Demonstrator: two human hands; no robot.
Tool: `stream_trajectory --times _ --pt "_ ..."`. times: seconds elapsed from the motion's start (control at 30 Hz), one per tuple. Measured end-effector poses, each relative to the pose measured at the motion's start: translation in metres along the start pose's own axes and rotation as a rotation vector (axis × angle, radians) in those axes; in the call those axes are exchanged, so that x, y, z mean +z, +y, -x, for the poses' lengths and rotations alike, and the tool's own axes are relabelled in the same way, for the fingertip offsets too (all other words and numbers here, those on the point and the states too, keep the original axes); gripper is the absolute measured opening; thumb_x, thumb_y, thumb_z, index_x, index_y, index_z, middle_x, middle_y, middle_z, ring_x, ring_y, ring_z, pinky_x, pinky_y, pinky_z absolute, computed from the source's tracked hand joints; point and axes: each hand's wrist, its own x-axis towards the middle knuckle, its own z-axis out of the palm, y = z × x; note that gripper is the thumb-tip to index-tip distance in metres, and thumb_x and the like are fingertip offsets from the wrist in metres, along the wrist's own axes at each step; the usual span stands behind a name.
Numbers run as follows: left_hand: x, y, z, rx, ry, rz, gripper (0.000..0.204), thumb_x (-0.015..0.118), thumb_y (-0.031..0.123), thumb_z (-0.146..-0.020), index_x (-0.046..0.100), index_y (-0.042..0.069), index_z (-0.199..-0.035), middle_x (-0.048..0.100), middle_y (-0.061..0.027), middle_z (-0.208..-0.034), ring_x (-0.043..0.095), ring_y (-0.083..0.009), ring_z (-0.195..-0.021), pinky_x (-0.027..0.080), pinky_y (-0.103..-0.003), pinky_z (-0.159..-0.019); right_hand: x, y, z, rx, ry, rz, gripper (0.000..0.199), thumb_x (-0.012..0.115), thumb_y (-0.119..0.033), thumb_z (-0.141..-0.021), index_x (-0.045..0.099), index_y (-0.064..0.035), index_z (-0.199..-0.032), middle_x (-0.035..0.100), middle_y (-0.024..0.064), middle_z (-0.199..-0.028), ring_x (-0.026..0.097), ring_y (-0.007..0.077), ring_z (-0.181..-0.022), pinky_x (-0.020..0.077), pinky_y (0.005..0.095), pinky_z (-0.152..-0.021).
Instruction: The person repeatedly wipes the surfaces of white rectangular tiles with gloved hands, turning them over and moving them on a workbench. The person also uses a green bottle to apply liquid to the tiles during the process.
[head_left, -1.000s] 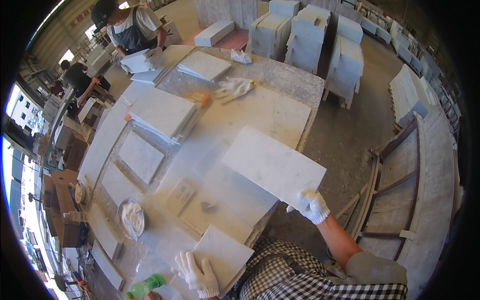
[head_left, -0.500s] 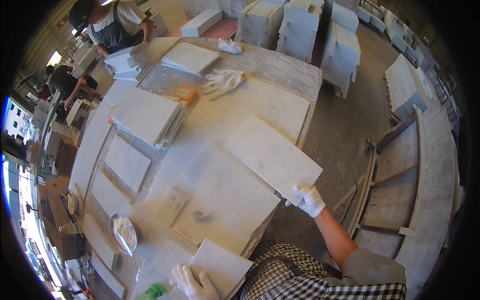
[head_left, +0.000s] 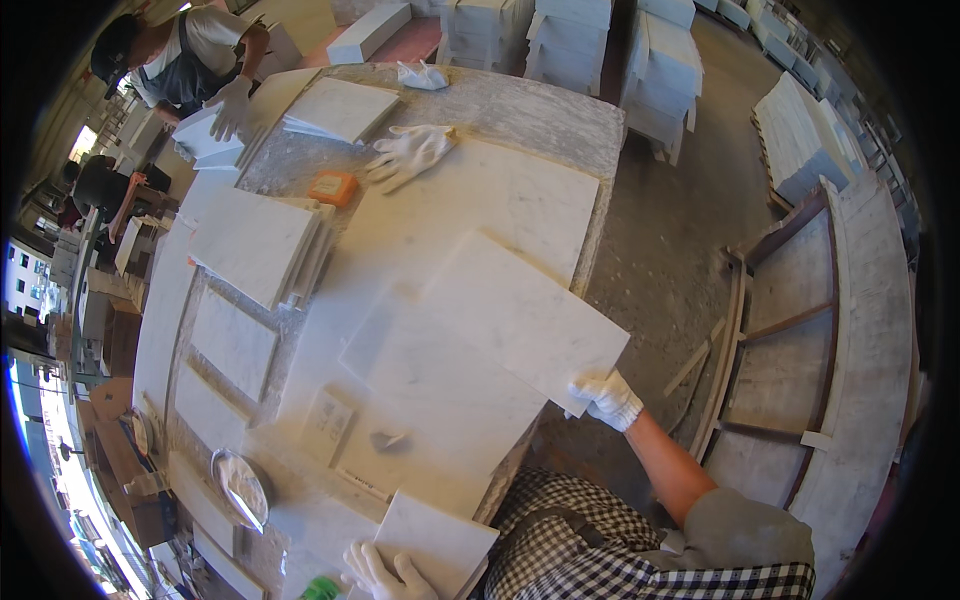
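Note:
At the table's right edge, my white-gloved right hand grips the near corner of a pale marble tile. That tile is tilted over a larger, flat marble slab. My left hand, also gloved in white, is at the lower edge of the view with its fingers apart. It touches the left side of a smaller marble tile near my body; another layer shows beneath that tile. A small grey piece lies on the slab, left of the tiles.
A bowl of white paste, a green-topped thing, stacked tiles, an orange block and a loose glove are on the table. A co-worker handles tiles at far left. A wooden frame stands right.
The whole view has shifted, so the table appears further left and up. My right hand still holds the tile, now slightly lower over the slab. My left hand stays by the smaller tile.

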Motion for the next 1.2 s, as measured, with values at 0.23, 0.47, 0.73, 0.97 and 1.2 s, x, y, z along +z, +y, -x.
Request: stream_trajectory --times 0.23,0.47,0.73,0.97,1.2 --pt "-0.003 0.004 -0.003 0.003 -0.002 0.012 0.046 0.064 0.016 -0.097 0.057 -0.008 -0.134 0.054 -0.0308 -0.141 0.045 -0.0492 -0.135 0.030 -0.056 -0.118 0.003 0.002 0.002 0.022 -0.034 -0.018 0.014 0.071 -0.004 -0.087 0.070 0.0055 -0.097 0.073 0.0190 -0.089 0.072 0.0341 -0.074 0.0614 0.0519 -0.065" --pt "-0.003 0.002 -0.002 -0.001 -0.008 0.010 0.045 0.064 0.016 -0.097 0.057 -0.008 -0.134 0.054 -0.0303 -0.141 0.045 -0.0483 -0.136 0.030 -0.056 -0.118 -0.002 -0.001 0.009 -0.043 -0.061 -0.212 0.030 0.077 -0.020 -0.089 0.068 0.0037 -0.104 0.071 0.0137 -0.094 0.071 0.0286 -0.083 0.0599 0.0477 -0.073" --pt "-0.001 -0.002 0.002 -0.026 -0.019 0.019 0.046 0.064 0.015 -0.097 0.056 -0.007 -0.137 0.054 -0.0294 -0.142 0.045 -0.0472 -0.137 0.028 -0.053 -0.120 -0.008 -0.007 0.015 -0.058 -0.016 -0.150 0.030 0.077 -0.022 -0.089 0.067 0.0014 -0.105 0.069 0.0105 -0.094 0.069 0.0266 -0.085 0.0586 0.0446 -0.075" --pt "-0.004 0.001 -0.001 -0.021 -0.040 0.015 0.047 0.064 0.015 -0.095 0.055 -0.005 -0.137 0.052 -0.0281 -0.144 0.042 -0.0475 -0.139 0.024 -0.057 -0.120 0.029 -0.024 0.007 -0.038 -0.141 -0.248 0.042 0.074 -0.010 -0.086 0.060 0.0052 -0.122 0.070 0.0229 -0.100 0.072 0.0402 -0.082 0.0632 0.0538 -0.062" --pt "-0.004 -0.002 0.000 -0.010 -0.016 0.043 0.050 0.066 0.019 -0.091 0.055 -0.004 -0.135 0.050 -0.0312 -0.143 0.042 -0.0500 -0.138 0.021 -0.063 -0.118 0.067 -0.070 -0.075 -0.146 -0.203 -0.271 0.050 0.074 -0.017 -0.090 0.054 0.0005 -0.132 0.069 0.0223 -0.111 0.071 0.0396 -0.087 0.0617 0.0533 -0.060"
